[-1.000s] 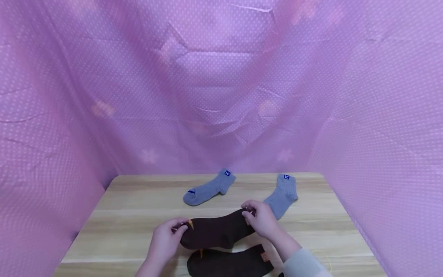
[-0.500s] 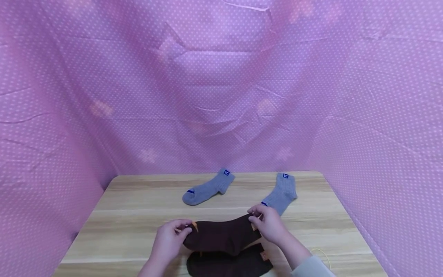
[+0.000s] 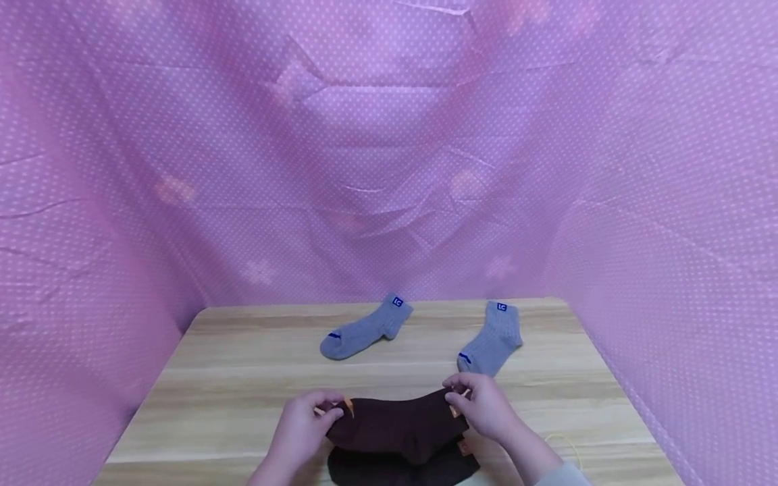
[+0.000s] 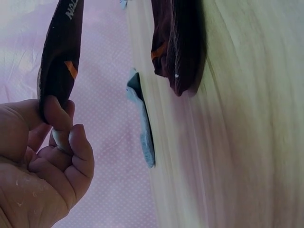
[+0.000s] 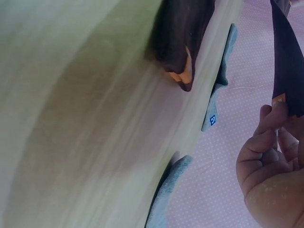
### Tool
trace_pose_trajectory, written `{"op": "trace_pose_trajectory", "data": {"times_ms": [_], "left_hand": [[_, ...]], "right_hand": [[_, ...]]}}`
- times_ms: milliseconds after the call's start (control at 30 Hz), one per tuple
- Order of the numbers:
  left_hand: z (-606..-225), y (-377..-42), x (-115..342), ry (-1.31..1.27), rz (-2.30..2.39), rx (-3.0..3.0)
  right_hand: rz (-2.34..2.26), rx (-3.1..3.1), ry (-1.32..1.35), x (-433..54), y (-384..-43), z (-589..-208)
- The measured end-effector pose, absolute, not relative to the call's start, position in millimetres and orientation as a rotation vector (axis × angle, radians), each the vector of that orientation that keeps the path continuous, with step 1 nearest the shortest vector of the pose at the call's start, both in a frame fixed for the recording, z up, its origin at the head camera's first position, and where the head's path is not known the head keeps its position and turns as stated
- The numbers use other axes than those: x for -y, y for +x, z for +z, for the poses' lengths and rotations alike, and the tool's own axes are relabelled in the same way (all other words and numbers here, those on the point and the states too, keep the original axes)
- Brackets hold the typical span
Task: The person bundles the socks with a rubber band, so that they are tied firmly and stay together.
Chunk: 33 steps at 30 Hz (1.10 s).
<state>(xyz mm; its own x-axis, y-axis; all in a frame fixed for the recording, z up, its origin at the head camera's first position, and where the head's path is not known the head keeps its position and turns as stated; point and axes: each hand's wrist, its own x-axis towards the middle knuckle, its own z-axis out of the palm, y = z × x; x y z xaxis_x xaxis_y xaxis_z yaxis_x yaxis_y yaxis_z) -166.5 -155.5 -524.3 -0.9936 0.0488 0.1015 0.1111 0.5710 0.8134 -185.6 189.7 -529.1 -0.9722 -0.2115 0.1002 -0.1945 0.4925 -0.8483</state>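
Note:
A dark brown sock with orange marks is stretched between both hands, raised above the table. My left hand pinches its toe end between thumb and fingers; the left wrist view shows the sock's toe in that grip. At the cuff, by an orange label, my right hand pinches the other end, as the right wrist view shows with the cuff. Below it on the table lies a second dark brown sock, partly covered in the head view by the held one.
Farther back on the wooden table lie two grey socks, one grey sock left of centre and another grey sock to the right. A thin yellow loop is near the right forearm. Pink dotted cloth surrounds the table.
Both hands have moved the held sock toward the person and slightly right, so it now overlaps more of the lower brown sock. The right grey sock is more fully uncovered.

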Motion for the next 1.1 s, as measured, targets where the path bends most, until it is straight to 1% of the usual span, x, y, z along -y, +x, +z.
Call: {"op": "trace_pose_trajectory", "data": {"times_ms": [433,767,1100], "left_hand": [[-535.3,-158.0,159.3,-0.184,-1.473,2.787],[-542.2,-157.8,157.5,-0.335,-1.432,2.818],[-544.2,-159.8,157.0,-0.359,-1.408,2.895]], "right_hand": [[-1.541,-2.604,-0.408,-193.4,-175.5,-543.2],[-1.541,-2.539,-0.461,-200.1,-172.1,-550.9],[-1.539,-2.513,-0.483,-201.9,-170.6,-559.9]]}}
